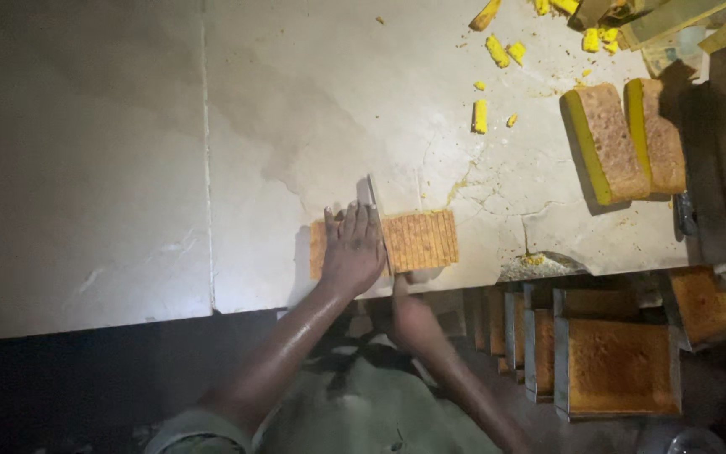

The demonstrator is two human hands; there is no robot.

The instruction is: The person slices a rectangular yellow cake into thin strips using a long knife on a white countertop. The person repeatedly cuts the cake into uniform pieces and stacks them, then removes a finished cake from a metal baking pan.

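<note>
A flat rectangular cake (420,240) with a browned, grid-marked top lies near the front edge of the pale stone counter (296,109). My left hand (351,250) presses flat on the cake's left part. My right hand (410,316) sits below the counter edge and grips the handle of a long knife (377,220) whose blade stands across the cake just right of my left hand. The cake's left end is mostly hidden under my hand.
Two yellow-sided cake slabs (623,139) stand on edge at the right. Yellow trimmings (497,52) are scattered at the top. Several metal tins with baked cakes (619,366) sit below the counter at the right. Wooden boards (720,151) line the right edge.
</note>
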